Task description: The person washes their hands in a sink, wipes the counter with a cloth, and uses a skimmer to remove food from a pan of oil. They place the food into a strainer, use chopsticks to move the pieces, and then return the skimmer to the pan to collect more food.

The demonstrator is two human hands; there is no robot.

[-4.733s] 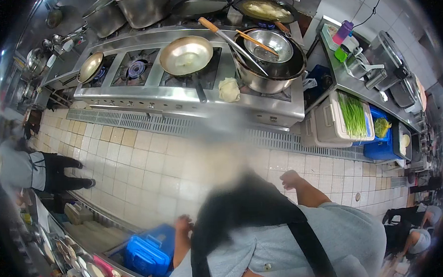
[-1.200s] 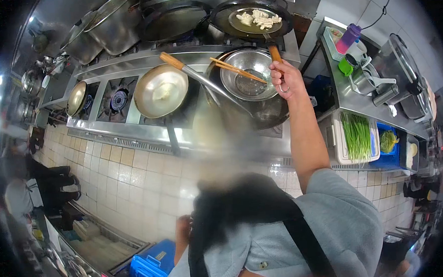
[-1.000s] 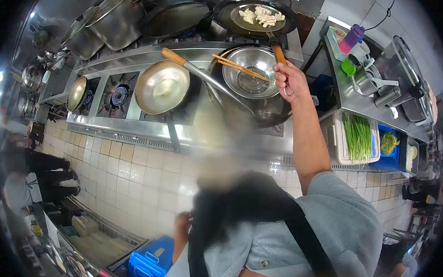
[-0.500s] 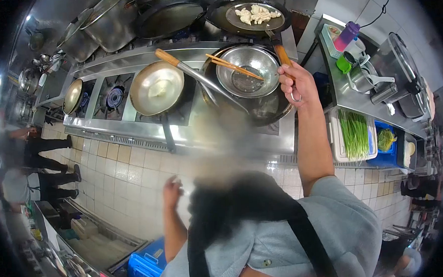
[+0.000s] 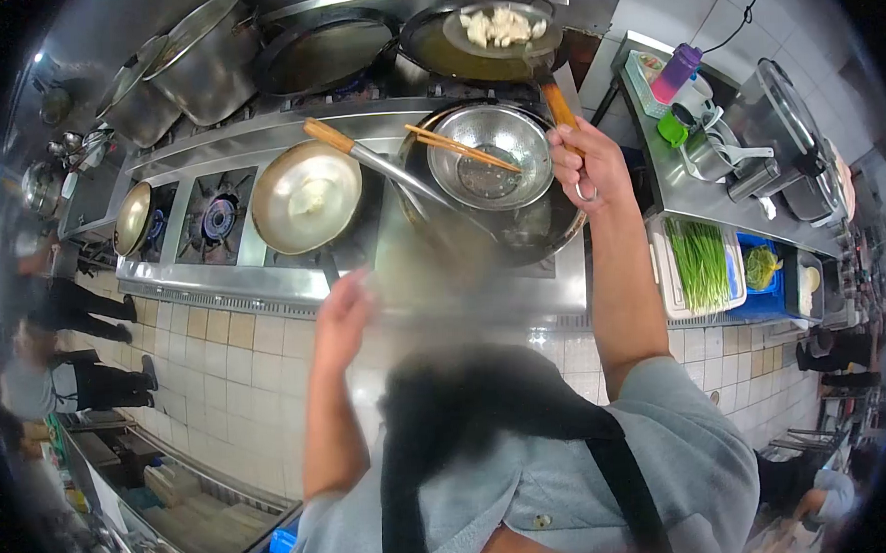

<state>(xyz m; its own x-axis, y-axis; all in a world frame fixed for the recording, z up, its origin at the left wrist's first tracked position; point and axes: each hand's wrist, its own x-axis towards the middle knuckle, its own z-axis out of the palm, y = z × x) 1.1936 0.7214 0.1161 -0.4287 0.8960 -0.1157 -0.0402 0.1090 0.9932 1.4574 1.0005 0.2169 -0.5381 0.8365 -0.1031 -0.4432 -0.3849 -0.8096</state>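
Observation:
My right hand (image 5: 590, 167) is wrapped around the wooden handle of a skimmer (image 5: 560, 115). Its round, flat head carries pale food pieces (image 5: 503, 27) and is raised over a dark pan of oil (image 5: 437, 59) at the back of the stove. Blurred by motion, my left hand (image 5: 343, 320) overlaps the end of the handle of a frying pan (image 5: 307, 173), and its finger grip cannot be made out. Some whitish food or liquid lies in that pan. Nearer my right hand, a metal bowl (image 5: 499, 188) sits in a large wok (image 5: 536, 237), with chopsticks (image 5: 461, 147) lying across it.
A wooden-handled metal utensil (image 5: 382, 162) slants beside the wok. A burner (image 5: 222, 218) glows blue on the left. Tall pots (image 5: 207, 74) stand at the back left. Green stalks (image 5: 700, 263) fill a tray under the right-hand counter (image 5: 658, 180). People (image 5: 93, 380) stand far left.
My left hand has risen from above the floor to the frying pan's handle. The skimmer head with its food has lifted slightly. The whole view has shifted a little.

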